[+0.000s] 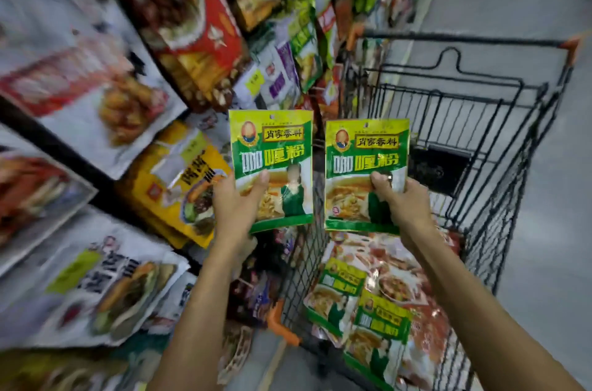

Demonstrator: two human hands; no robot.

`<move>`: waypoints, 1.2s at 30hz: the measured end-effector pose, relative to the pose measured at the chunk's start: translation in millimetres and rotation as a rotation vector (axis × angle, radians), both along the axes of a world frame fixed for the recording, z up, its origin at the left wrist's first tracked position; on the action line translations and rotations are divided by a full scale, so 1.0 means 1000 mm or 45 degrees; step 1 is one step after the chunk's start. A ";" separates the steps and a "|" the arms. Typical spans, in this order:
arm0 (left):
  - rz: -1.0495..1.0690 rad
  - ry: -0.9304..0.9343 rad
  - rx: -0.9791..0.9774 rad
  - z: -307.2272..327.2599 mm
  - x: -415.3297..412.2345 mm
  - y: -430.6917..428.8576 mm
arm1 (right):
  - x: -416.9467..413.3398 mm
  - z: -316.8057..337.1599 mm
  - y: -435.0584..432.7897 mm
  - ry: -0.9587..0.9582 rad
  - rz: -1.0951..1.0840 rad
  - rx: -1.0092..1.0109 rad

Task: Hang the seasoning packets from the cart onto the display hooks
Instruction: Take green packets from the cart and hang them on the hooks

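Note:
Two green and yellow seasoning packets are held upright, side by side, in front of me. My left hand (237, 198) grips the left packet (272, 150) at its lower left, thumb on the front. My right hand (400, 201) pinches the right packet (365, 160) at its lower right. Both packets show a small hang hole at the top. Below them, the black wire cart (480, 121) holds two more green packets (378, 323) lying on red and white packets (426, 265). The display hooks are hidden behind hanging goods.
Hanging seasoning packets (298, 48) and large bags fill the display on the left, from top to bottom. A yellow bag (179, 179) hangs just left of my left hand. Grey floor (551, 230) lies right of the cart.

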State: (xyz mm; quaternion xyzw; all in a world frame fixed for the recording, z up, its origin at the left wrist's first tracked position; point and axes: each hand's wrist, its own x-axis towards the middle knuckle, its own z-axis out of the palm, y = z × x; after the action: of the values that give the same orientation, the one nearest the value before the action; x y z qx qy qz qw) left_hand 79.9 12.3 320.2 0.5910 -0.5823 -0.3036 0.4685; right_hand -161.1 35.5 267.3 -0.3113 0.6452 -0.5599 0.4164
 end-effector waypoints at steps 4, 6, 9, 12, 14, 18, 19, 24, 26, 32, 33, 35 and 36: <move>0.212 -0.068 -0.272 0.088 0.043 0.034 | 0.030 0.080 -0.023 0.087 0.196 -0.274; 0.335 -0.090 -0.363 0.127 0.065 0.055 | 0.051 0.120 -0.028 0.101 0.292 -0.417; 0.491 -0.120 -0.524 0.180 0.098 0.090 | 0.089 0.182 -0.027 0.110 0.426 -0.609; 0.602 -0.189 -0.644 0.230 0.126 0.125 | 0.130 0.239 -0.015 0.115 0.475 -0.777; 0.688 -0.250 -0.712 0.258 0.145 0.150 | 0.158 0.271 -0.006 0.075 0.550 -0.880; 0.849 -0.328 -0.844 0.302 0.178 0.197 | 0.211 0.319 0.003 -0.034 0.726 -1.022; 0.877 -0.342 -0.851 0.310 0.186 0.207 | 0.223 0.329 0.007 -0.054 0.782 -1.044; 1.106 -0.335 -0.943 0.328 0.218 0.249 | 0.273 0.356 0.029 -0.175 1.032 -1.126; 1.206 -0.368 -0.962 0.331 0.228 0.263 | 0.293 0.361 0.034 -0.173 1.110 -1.129; 1.286 -0.380 -1.051 0.342 0.248 0.291 | 0.345 0.380 0.047 -0.127 1.263 -1.148; 1.283 -0.387 -1.095 0.343 0.248 0.293 | 0.352 0.384 0.049 -0.143 1.287 -1.134; 1.311 -0.451 -1.137 0.347 0.250 0.297 | 0.365 0.392 0.052 -0.172 1.329 -1.093; 1.331 -0.481 -1.132 0.349 0.251 0.299 | 0.370 0.396 0.053 -0.178 1.342 -1.077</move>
State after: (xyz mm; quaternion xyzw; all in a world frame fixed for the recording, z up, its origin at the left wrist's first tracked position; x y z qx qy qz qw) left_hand 331.0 310.8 669.3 0.5883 -0.3626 0.3348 0.6406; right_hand 208.7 88.1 663.3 -0.6832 0.1044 -0.5051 0.5169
